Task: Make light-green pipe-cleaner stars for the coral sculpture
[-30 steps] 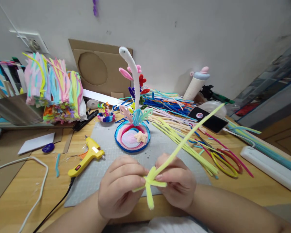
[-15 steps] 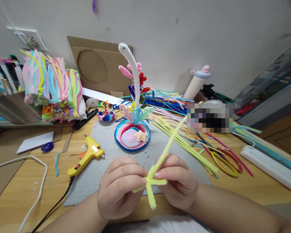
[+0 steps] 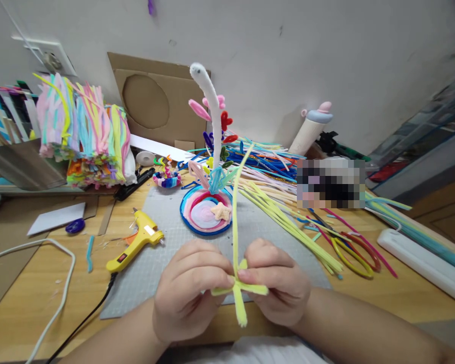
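Note:
Both hands pinch a yellow pipe cleaner piece (image 3: 241,306) near the front edge of the table. Short arms spread out like a star from its middle, and one long stem rises from there, nearly upright. My left hand (image 3: 193,290) has its thumb and fingers closed at the left of the crossing. My right hand (image 3: 276,283) pinches just right of it, thumb at the foot of the stem. Behind them stands a pipe cleaner ornament (image 3: 215,129) with a white curved stalk, coloured petals and a round base (image 3: 207,230) bearing a beige star.
A yellow glue gun (image 3: 136,242) lies left on the grey cutting mat (image 3: 132,288). To the right are yellow pipe cleaners (image 3: 291,230), scissors (image 3: 352,255) and a white power strip (image 3: 420,263). Pipe cleaner bundles (image 3: 83,126) stand back left; a white bottle (image 3: 311,129) leans at the wall.
The long yellow stem has swung from leaning right to nearly upright. My right fingers have shifted slightly at the crossing, and the short arms have turned a little.

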Available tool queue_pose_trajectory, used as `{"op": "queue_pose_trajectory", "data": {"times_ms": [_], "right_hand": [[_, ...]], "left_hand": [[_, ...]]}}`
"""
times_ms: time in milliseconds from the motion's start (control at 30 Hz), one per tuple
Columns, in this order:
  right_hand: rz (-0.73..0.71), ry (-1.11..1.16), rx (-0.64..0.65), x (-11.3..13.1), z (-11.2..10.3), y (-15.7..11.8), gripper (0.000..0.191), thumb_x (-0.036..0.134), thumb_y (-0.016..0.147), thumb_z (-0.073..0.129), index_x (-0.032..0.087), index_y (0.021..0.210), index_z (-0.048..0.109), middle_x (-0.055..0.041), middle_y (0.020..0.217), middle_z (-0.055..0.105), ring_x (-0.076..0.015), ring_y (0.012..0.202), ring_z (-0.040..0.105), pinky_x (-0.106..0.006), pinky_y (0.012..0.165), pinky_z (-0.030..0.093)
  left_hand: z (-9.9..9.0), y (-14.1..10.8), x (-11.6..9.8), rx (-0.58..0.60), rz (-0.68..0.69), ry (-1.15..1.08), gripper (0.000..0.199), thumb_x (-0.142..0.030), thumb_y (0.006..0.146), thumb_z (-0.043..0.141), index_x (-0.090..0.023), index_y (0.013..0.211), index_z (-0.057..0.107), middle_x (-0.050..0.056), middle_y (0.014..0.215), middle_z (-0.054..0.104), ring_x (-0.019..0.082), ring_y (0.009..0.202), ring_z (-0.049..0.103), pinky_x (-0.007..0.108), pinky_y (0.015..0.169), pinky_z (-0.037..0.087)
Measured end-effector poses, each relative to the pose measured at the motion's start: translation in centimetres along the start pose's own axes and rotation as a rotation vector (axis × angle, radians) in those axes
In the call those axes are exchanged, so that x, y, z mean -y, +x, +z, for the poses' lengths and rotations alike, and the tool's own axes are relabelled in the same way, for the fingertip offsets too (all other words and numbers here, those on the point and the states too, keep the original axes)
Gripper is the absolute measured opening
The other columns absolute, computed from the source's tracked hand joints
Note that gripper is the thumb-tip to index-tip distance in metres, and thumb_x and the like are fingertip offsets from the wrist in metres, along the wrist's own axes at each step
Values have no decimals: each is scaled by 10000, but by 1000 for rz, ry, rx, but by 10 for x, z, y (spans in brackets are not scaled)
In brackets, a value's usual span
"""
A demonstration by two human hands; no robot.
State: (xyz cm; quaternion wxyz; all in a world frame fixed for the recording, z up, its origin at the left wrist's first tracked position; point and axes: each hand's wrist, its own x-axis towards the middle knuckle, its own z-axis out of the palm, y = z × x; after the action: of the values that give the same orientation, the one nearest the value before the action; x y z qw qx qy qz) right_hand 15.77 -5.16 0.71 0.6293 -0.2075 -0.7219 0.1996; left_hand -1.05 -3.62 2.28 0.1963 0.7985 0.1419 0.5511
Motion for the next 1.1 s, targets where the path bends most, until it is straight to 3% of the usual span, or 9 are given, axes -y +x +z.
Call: {"op": "queue_pose_trajectory", "data": {"times_ms": [267,533,833,867,1000,1100], "right_hand": [[8,7,-7,-3,1,-8,301,173,837,606,274,1110,680,-6,673,465,-146,616,491,-292,550,438],[-94,23,51,-2,-1,-5,322,179,860,549,243,1158,652,-12,665,467,-145,610,467,-294,540,432],[-191,48,51,11,1,-2,330,151,862,531,195,1170,643,-2,640,459,-130,573,446,-272,519,438],[-192,65,51,12,2,-3,328,150,860,537,189,1167,645,-2,636,461,-130,571,446,-271,520,436],[-143,141,64,15,3,-4,307,167,857,555,205,1141,665,-3,626,475,-130,576,449,-275,541,424],[36,231,39,16,6,-5,242,202,843,605,249,1057,708,-3,640,495,-131,615,472,-278,581,417]], "left_hand": [[-1,-2,0,16,-43,-48,101,-120,827,574,-179,901,609,72,773,689,168,732,612,334,693,516],[-2,-2,-5,25,-53,-64,83,-137,823,586,-186,884,612,68,753,684,176,732,629,329,694,513],[-9,3,-25,118,-95,-110,49,-162,848,572,-187,889,579,53,781,679,167,760,618,317,736,489],[-8,-1,-27,106,-134,-135,98,-151,820,605,-193,897,561,52,819,672,170,778,613,322,751,482],[3,-18,-36,-131,-383,-267,322,-122,767,647,-243,1011,475,37,956,592,167,858,578,302,776,465],[14,-23,-36,-268,-583,-336,429,-179,752,676,-270,1092,431,48,1066,531,158,872,558,302,783,468]]}}
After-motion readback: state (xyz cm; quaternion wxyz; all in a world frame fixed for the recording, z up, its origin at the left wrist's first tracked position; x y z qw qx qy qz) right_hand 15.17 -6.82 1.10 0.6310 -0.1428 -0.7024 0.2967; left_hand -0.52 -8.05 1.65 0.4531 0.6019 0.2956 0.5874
